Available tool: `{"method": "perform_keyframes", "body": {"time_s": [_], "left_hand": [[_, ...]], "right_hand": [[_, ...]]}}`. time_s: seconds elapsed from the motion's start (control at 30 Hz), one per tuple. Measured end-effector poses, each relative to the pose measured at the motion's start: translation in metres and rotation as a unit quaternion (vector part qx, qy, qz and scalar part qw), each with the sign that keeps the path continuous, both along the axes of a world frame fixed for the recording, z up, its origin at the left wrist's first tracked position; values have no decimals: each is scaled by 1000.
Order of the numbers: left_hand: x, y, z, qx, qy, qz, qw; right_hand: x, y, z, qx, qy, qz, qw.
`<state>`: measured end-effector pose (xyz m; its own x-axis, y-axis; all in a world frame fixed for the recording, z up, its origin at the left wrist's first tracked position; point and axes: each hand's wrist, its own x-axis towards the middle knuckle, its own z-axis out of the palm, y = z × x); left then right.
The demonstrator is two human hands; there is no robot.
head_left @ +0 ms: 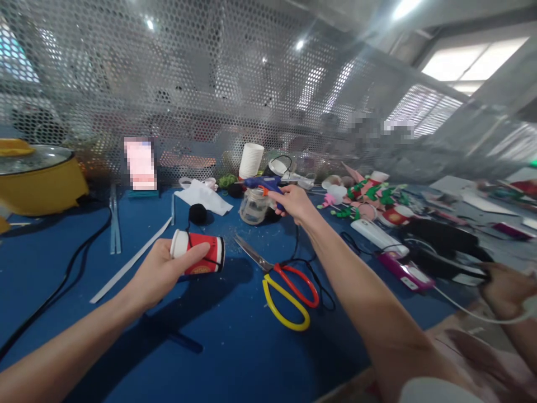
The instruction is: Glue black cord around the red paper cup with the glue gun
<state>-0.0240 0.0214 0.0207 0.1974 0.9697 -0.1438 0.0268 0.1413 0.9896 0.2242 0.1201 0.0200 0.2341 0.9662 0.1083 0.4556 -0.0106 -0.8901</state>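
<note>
A red and white paper cup (215, 254) lies sideways in my left hand (161, 268), its thumb pressed along the red side. Black cord wraps around the cup, and a ball of black yarn (198, 214) sits just behind it. My right hand (293, 202) is closed on the handle of a blue glue gun (262, 182) with an orange trigger. The gun is held at the top of a clear jar (253, 208). Between my arms lie large scissors (268, 267) with one red and one yellow handle, blades pointing away to the left.
A yellow pot (39, 182) with a glass lid stands far left, near a phone (141, 164) on a stand. Stacked white cups (250, 161) stand at the back. A purple power strip (406, 272) and another person's hand (507, 288) are at right.
</note>
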Motion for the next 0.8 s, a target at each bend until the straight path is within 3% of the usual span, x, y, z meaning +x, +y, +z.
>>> {"method": "perform_keyframes", "body": {"time_s": [0.13,0.23,0.4,0.63,0.8], "left_hand": [[-2,1,-2,17,34,-5,999],[-4,1,-3,15,29,2,999],[-5,2,-1,11,31,10,999],[-9,5,-2,37,70,33,996],[-10,8,-5,29,70,59,995]], "right_hand": [[-5,-7,-3,60,38,-18,997],[-12,-25,3,92,67,4,994],[-22,-69,25,49,172,172,969],[-27,-98,33,-17,90,280,956],[-34,-107,30,-28,4,292,956]]}}
